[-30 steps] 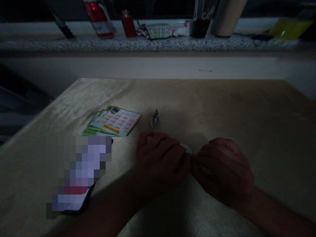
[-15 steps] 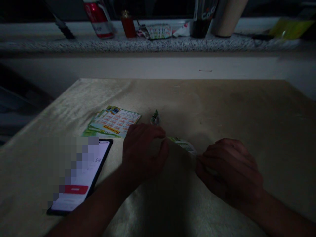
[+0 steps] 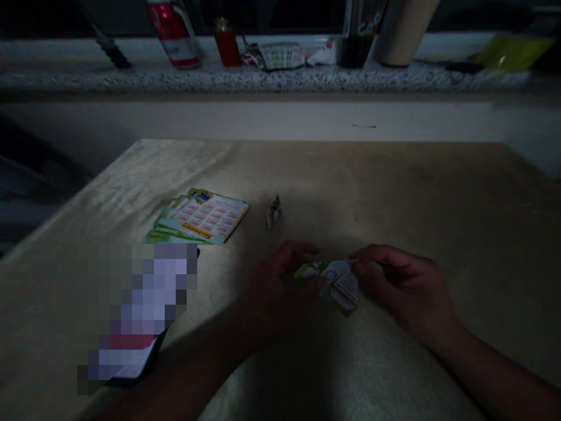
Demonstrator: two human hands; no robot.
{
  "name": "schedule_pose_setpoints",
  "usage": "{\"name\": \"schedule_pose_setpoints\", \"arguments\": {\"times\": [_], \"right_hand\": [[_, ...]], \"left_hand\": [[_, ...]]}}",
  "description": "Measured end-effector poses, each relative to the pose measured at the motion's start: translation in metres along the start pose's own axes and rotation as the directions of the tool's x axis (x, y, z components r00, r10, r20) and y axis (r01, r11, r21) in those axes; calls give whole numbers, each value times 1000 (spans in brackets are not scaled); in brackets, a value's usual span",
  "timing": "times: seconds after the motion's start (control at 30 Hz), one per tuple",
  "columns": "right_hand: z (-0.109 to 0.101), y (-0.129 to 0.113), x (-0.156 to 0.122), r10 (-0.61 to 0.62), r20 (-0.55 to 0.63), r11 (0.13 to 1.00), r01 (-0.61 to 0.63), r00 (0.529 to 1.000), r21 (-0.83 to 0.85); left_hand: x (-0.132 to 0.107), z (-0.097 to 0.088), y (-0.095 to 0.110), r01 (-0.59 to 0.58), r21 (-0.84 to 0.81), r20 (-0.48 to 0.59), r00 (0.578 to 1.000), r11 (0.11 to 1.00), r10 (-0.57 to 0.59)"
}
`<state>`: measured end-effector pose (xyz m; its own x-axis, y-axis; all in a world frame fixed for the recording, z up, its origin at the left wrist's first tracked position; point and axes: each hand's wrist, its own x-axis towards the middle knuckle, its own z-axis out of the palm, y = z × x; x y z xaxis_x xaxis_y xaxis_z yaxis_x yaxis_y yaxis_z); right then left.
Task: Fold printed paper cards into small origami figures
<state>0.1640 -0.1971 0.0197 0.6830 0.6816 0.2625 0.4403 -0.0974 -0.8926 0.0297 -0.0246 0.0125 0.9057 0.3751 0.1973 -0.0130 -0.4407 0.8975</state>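
A folded piece of printed paper (image 3: 344, 286), green and white with small text, is between my two hands above the table. My left hand (image 3: 280, 292) has its thumb on the paper's near face, with the fingers curled behind its left end. At the paper's upper right edge, my right hand (image 3: 407, 286) pinches it between thumb and fingertips. Beyond my left hand stands a small folded paper piece (image 3: 274, 213), also green and white. Farther left lies a fanned stack of printed cards (image 3: 205, 216) with rows of red print.
A phone (image 3: 144, 316), partly blurred out, lies on the table (image 3: 438, 187) beside my left forearm. Along the granite sill (image 3: 263, 82) stand a red can (image 3: 175, 35), a small red bottle (image 3: 228, 47), a crumpled wrapper (image 3: 283, 55) and a glass of dark liquid (image 3: 357, 41).
My left hand has moved right and nearer to me, closing the gap to my right hand. The paper has turned, and more of its printed face shows. The stack stays put.
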Motion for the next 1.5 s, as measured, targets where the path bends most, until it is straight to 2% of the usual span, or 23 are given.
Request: {"name": "schedule_pose_setpoints", "arguments": {"times": [0.1, 0.17, 0.23, 0.4, 0.53, 0.7, 0.87, 1.07, 1.27, 1.5], "right_hand": [[3, 7, 1, 19, 70, 1000, -18, 997, -26], [5, 13, 3, 1, 120, 997, 8, 993, -74], [7, 20, 5, -50, 126, 989, 67, 991, -135], [4, 27, 10, -240, 249, 884, 317, 938, -343], [-2, 23, 9, -295, 382, 837, 430, 876, -338], [-8, 18, 6, -267, 504, 833, 460, 821, -307], [-12, 16, 7, -245, 537, 831, 460, 807, -312], [-12, 17, 7, -251, 534, 834, 460, 807, -304], [-14, 16, 9, -247, 574, 831, 476, 781, -289], [-14, 13, 9, -239, 578, 834, 470, 781, -290]], "left_hand": [[0, -4, -2, -102, 207, 87, 993, 973, 85], [-1, -7, -1, -233, 344, 182, 967, 910, 179], [-1, -8, -1, -326, 414, 276, 935, 850, 225], [1, -7, -1, -365, 495, 396, 902, 788, 169], [3, -8, -2, -364, 513, 415, 898, 777, 147], [4, -10, -4, -369, 507, 435, 890, 779, 138], [3, -14, -7, -360, 492, 448, 886, 792, 125], [3, -16, -6, -384, 512, 448, 883, 768, 143], [2, -17, -5, -414, 508, 450, 875, 755, 178], [3, -18, -3, -510, 543, 502, 834, 667, 229]]}}
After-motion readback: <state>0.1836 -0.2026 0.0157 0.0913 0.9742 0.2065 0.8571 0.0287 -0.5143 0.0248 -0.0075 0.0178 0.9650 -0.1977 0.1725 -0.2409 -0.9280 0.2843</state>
